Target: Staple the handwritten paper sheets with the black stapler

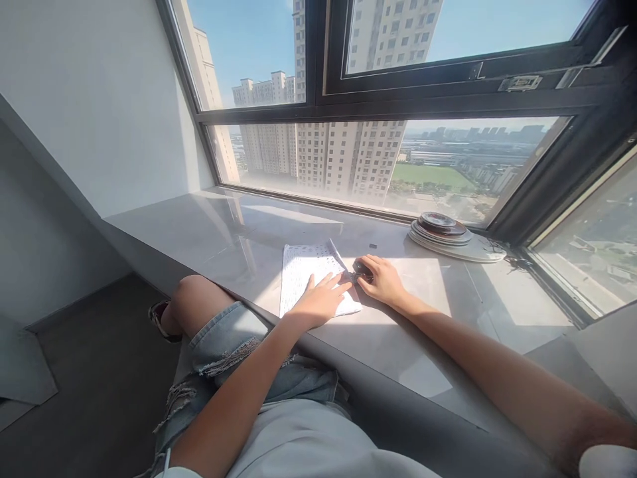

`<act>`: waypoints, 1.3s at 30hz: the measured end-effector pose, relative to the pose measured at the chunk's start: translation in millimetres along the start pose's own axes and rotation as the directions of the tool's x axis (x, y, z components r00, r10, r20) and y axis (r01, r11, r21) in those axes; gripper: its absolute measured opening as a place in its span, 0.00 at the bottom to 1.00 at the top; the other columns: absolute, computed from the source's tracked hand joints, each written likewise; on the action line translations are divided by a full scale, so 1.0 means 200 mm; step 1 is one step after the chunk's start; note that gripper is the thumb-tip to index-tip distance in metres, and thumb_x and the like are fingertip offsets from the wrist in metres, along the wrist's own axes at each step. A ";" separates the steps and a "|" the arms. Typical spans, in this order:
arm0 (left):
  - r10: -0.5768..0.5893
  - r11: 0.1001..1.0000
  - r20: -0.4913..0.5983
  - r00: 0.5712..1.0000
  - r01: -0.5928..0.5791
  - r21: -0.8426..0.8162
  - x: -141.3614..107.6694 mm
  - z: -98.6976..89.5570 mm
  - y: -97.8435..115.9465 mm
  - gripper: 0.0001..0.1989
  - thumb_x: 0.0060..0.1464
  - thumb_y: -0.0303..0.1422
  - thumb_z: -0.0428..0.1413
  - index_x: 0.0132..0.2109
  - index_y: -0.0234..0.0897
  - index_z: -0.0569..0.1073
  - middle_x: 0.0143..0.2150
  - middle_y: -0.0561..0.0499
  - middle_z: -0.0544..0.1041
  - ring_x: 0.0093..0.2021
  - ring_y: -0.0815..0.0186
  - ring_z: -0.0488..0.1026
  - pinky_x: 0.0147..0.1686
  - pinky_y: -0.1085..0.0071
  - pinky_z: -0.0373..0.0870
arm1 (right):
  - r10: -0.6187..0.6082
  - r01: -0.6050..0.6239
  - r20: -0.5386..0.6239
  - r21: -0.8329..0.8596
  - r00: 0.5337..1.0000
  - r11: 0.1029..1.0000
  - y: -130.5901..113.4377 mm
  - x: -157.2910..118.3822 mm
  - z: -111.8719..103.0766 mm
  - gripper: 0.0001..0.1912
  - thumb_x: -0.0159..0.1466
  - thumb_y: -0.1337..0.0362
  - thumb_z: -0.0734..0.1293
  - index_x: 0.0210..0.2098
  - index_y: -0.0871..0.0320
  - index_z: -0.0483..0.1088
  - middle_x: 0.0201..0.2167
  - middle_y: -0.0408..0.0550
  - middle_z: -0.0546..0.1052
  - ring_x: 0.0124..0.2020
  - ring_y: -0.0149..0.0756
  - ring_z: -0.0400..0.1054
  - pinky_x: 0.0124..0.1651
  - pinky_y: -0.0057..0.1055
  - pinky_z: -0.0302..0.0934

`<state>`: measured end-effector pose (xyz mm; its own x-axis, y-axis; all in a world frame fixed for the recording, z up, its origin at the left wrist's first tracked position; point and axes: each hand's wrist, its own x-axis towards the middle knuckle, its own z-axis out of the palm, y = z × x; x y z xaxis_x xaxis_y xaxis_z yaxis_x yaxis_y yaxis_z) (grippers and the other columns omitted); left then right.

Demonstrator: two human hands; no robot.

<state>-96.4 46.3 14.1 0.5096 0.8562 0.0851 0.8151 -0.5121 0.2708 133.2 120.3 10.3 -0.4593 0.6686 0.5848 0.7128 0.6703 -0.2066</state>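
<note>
Sheets of white paper (298, 269) with rows of dark writing lie on the grey stone sill, one edge lifted into a fold. My left hand (321, 300) rests flat on the lower part of the sheets, its fingers spread toward the right edge. At that right edge, my right hand (382, 279) is closed around a small black stapler (362, 269), partly hidden by the fingers. The stapler's front end meets the paper's edge near my left fingertips; whether paper is between its jaws I cannot tell. A small grey strip (373, 246) lies just beyond my right hand.
A stack of round plate-like discs (440, 232) stands at the back right of the sill (199, 222), by the dark window frame (398, 99). Thin wires (520, 262) lie beside it. My bent knee (199, 292) is against the sill's front edge on the left.
</note>
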 end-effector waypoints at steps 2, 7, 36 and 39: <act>0.004 1.000 0.012 1.000 -0.005 0.007 -0.01 -0.01 0.01 0.26 0.76 0.37 0.39 0.74 0.57 0.64 0.82 0.54 0.53 0.81 0.53 0.47 0.77 0.35 0.42 | 0.010 -0.009 -0.012 0.044 1.000 0.999 0.00 0.00 -0.01 0.12 0.65 0.61 0.64 0.44 0.57 0.76 0.37 0.51 0.79 0.37 0.43 0.71 0.44 0.36 0.59; 0.042 0.999 0.061 0.997 -0.043 0.015 -0.01 -0.03 0.06 0.25 0.76 0.34 0.38 0.74 0.50 0.64 0.81 0.46 0.53 0.81 0.49 0.46 0.74 0.29 0.42 | 0.093 -0.094 0.009 0.153 0.996 0.984 0.01 0.02 -0.04 0.21 0.75 0.55 0.55 0.41 0.55 0.78 0.37 0.50 0.82 0.37 0.42 0.74 0.42 0.33 0.59; 0.045 0.998 0.049 0.998 -0.047 0.042 0.09 0.04 0.12 0.28 0.76 0.37 0.39 0.79 0.48 0.55 0.83 0.42 0.46 0.82 0.40 0.38 0.76 0.33 0.41 | 0.113 -0.109 0.052 -0.070 0.992 0.992 0.01 0.08 0.01 0.25 0.79 0.60 0.49 0.55 0.58 0.76 0.55 0.56 0.80 0.53 0.46 0.71 0.58 0.39 0.62; 0.031 0.997 0.039 0.999 -0.033 0.064 0.10 0.06 0.11 0.28 0.76 0.37 0.39 0.79 0.46 0.55 0.82 0.41 0.47 0.82 0.41 0.38 0.76 0.34 0.41 | 0.119 -0.112 0.073 -0.089 0.990 0.990 0.00 0.08 0.02 0.26 0.79 0.61 0.49 0.54 0.58 0.77 0.54 0.56 0.81 0.52 0.46 0.72 0.58 0.40 0.61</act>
<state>-63.8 51.4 10.4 0.5450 0.8366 0.0558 0.8135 -0.5438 0.2063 124.4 132.3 16.4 -0.4091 0.7651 0.4973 0.8039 0.5600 -0.2003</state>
